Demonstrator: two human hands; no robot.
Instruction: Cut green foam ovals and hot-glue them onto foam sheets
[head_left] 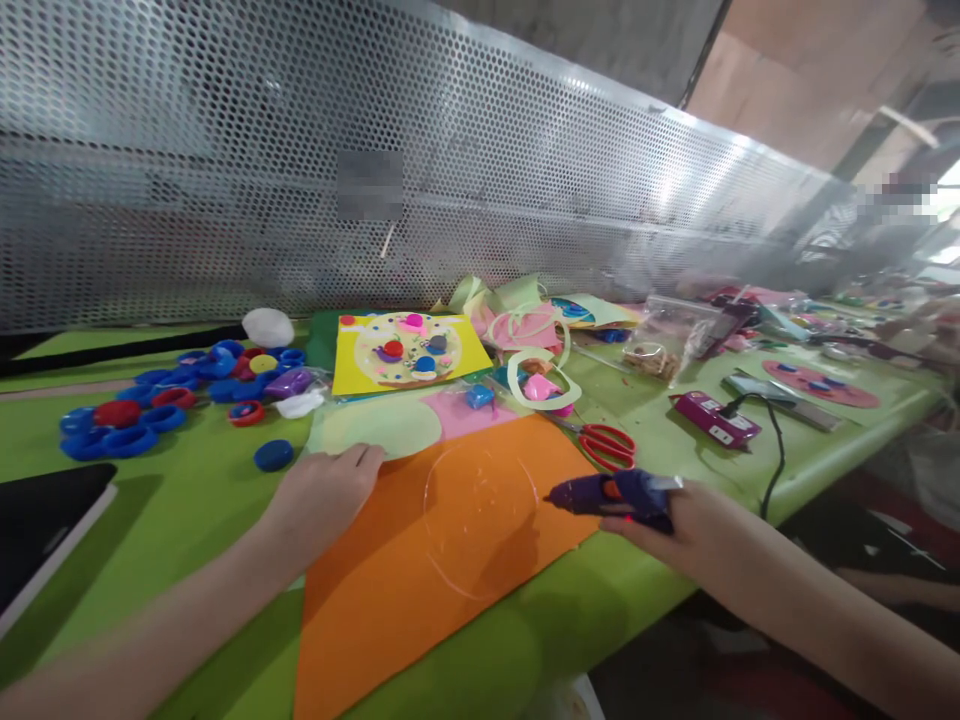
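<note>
My right hand [675, 515] is closed round a purple glue gun [607, 493], whose nozzle points left just above the right edge of an orange sheet [420, 590]. A ring of clear glue [480, 515] shows on that sheet. My left hand [326, 490] rests at the sheet's upper left corner, fingers curled onto the edge of a pale green paper circle [375, 428]. What the fingers grip, if anything, is unclear.
Blue and red bottle caps [161, 400] lie at the left. A yellow collage [405, 350], red scissors [607, 443], a purple power strip [716, 420] with black cable and paper scraps crowd the green table [180, 500]. A perforated metal screen [450, 170] stands behind. A black tablet [45, 530] lies at far left.
</note>
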